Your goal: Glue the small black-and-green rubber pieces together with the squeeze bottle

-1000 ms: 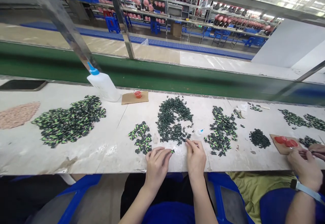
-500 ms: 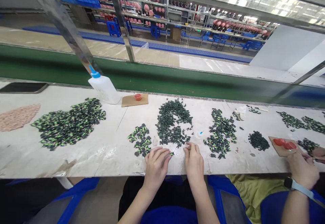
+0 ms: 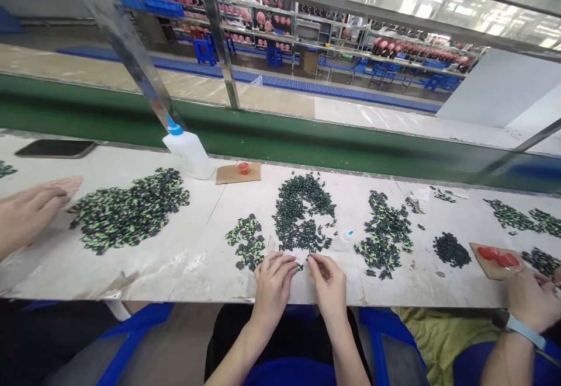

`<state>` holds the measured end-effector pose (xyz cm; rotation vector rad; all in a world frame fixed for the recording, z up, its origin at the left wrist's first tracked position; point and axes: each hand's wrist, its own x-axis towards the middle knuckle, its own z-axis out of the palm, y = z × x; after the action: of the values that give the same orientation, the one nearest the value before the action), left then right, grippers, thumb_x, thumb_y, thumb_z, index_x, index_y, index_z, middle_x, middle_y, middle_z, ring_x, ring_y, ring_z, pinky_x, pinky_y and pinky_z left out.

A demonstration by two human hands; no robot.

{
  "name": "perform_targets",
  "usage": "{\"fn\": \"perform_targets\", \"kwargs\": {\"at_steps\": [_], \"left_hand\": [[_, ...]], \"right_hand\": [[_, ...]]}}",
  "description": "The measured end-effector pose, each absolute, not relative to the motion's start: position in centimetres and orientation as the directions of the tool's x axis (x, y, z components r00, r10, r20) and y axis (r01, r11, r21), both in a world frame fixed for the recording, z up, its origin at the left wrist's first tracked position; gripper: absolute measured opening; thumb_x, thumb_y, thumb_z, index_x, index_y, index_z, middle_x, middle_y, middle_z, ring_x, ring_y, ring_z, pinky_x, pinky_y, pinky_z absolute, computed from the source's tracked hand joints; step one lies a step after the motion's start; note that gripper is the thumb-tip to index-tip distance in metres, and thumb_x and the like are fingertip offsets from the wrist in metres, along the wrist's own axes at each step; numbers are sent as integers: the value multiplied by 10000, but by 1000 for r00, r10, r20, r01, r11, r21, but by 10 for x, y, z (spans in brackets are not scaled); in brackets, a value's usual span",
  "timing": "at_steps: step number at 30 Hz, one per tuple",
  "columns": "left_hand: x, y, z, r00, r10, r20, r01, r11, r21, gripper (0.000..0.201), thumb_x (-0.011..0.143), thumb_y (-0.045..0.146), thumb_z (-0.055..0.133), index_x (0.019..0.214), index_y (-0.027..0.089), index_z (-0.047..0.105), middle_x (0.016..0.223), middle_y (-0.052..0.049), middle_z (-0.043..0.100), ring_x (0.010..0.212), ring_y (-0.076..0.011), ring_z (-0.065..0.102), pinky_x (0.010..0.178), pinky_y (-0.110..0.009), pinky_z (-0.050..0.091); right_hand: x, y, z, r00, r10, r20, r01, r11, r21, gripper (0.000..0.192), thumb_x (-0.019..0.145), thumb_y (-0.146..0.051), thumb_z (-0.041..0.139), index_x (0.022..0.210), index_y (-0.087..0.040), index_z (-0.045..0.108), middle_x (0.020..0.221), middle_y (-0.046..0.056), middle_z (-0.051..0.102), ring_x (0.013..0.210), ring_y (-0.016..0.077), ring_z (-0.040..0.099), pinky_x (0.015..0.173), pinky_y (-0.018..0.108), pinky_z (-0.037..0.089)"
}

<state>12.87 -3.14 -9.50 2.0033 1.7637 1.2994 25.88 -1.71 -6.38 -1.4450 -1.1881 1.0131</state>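
My left hand (image 3: 275,278) pinches a small black-and-green piece (image 3: 300,267) at its fingertips, low over the white worktop. Close to its right, my right hand (image 3: 328,278) is closed with thumb and finger together on a tiny dark piece (image 3: 308,255). Just beyond both hands lies a ring-shaped heap of small dark green pieces (image 3: 289,199). Left of my left hand is a small pile of black-and-green pieces (image 3: 245,240). A larger pile of similar pieces (image 3: 383,228) spreads to the right. A small clear bottle with a blue tip (image 3: 344,239) lies near my right hand.
A white squeeze bottle (image 3: 189,152) stands by cardboard with a red cap (image 3: 243,168). A big black-and-green pile (image 3: 131,211) lies left. Other people's hands work at far left (image 3: 26,216) and far right (image 3: 532,298). A phone-like dark slab (image 3: 56,148) lies behind.
My right hand has moved left toward my left hand, now with a tiny dark piece at its fingertips. Another person's hand has appeared over the pinkish pile at far left.
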Motion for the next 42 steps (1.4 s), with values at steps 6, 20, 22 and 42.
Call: {"fn": "perform_targets", "kwargs": {"at_steps": [6,20,22,42], "left_hand": [[133,-30,-79,-176,928,327,503,-201,841,183,869,289,548,836,246,723,845,-36,725,842,-208,661,786,-364,501],[137,-30,-43,-241,926,290,262,-225,938,173,844,278,599,908,219,749,859,-66,718,848,-195,647,789,-347,566],[137,-31,-43,-244,928,283,252,-221,942,168,843,270,600,897,217,749,863,-69,711,847,-194,646,786,-342,566],[131,-34,-48,-271,922,275,285,-196,938,152,824,221,575,817,210,726,838,-56,681,818,-184,654,767,-320,565]], "right_hand": [[257,-17,-55,166,974,-152,-89,-139,-986,364,699,-507,703,813,-161,696,812,86,738,765,218,699,723,340,582],[248,-18,-38,210,972,-101,-149,-70,-986,298,682,-453,736,751,-166,698,750,59,740,726,205,704,723,335,590],[246,-20,-40,216,973,-82,-140,-53,-989,292,686,-447,734,759,-167,701,760,63,743,730,208,705,726,341,592],[253,-21,-55,70,993,94,-40,97,-995,144,741,-307,703,829,-210,763,827,62,742,788,204,694,716,332,584]]}}
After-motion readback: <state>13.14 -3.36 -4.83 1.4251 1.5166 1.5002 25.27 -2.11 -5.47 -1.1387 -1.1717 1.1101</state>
